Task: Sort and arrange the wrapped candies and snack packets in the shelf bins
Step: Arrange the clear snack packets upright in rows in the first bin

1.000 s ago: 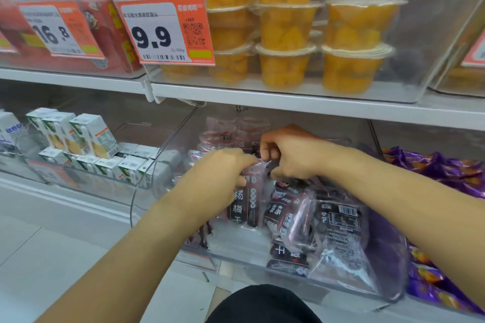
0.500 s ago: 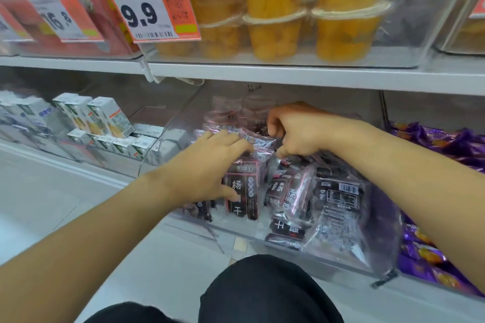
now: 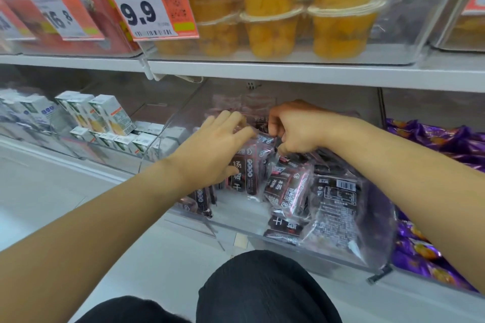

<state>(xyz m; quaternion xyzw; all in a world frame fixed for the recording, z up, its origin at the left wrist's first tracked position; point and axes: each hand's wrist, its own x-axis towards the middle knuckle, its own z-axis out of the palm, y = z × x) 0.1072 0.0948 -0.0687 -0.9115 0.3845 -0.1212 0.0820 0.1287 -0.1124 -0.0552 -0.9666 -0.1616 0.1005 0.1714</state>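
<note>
— Where are the snack packets?

— The dark, clear-wrapped packets (image 3: 284, 189) sit in a transparent shelf bin (image 3: 328, 252) on the lower shelf, some upright in a row, others lying flat toward the front right. One big packet with a barcode label (image 3: 338, 207) leans against the bin's right side.

— And the hands?

— Both are inside the bin. The left hand (image 3: 210, 149) lies with fingers spread and fairly straight across the tops of the upright packets, thumb against the face of one (image 3: 245, 173). The right hand (image 3: 294, 128) has its fingers curled tight, pinching the top edge of a packet just beside the left fingertips.

— What's around it?

— To the right, a bin of purple-wrapped candies (image 3: 446, 144). To the left, small white cartons (image 3: 110, 115) in another clear bin. Above, on the next shelf, cups of yellow fruit (image 3: 341, 31), with an orange price tag (image 3: 151, 2) reading 9.9 and another (image 3: 65, 16) reading 16.8. The person's dark-clothed knees (image 3: 265, 288) show at the bottom.
</note>
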